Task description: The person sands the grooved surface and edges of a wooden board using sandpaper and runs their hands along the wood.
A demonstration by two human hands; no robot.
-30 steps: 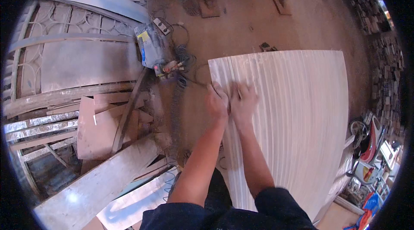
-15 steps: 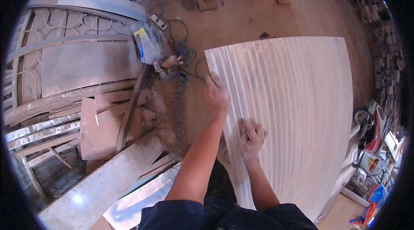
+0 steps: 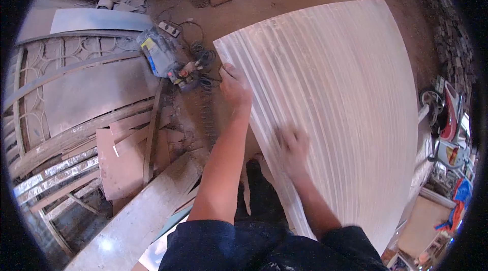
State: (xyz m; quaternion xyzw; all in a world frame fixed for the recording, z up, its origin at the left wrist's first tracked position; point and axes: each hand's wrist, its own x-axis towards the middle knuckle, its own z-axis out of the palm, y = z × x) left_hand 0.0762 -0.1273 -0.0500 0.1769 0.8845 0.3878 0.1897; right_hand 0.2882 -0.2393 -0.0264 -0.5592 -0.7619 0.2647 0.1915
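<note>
Head view, pale, lengthwise-streaked, wood-like panel [image 3: 351, 118] ahead-right of you, long axis running away, far end canted left, broad flat face, your left hand [image 3: 236, 87] grasping its left edge, your right hand [image 3: 293, 145] blurred over it, grip indeterminable.

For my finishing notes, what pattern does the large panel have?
The large panel has pale and brownish stripes, clearest in the head view.

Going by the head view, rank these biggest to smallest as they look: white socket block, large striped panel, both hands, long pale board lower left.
Large striped panel
Long pale board
Left hand and right hand: look alike, the right blurred, so unranked
White socket block
</note>
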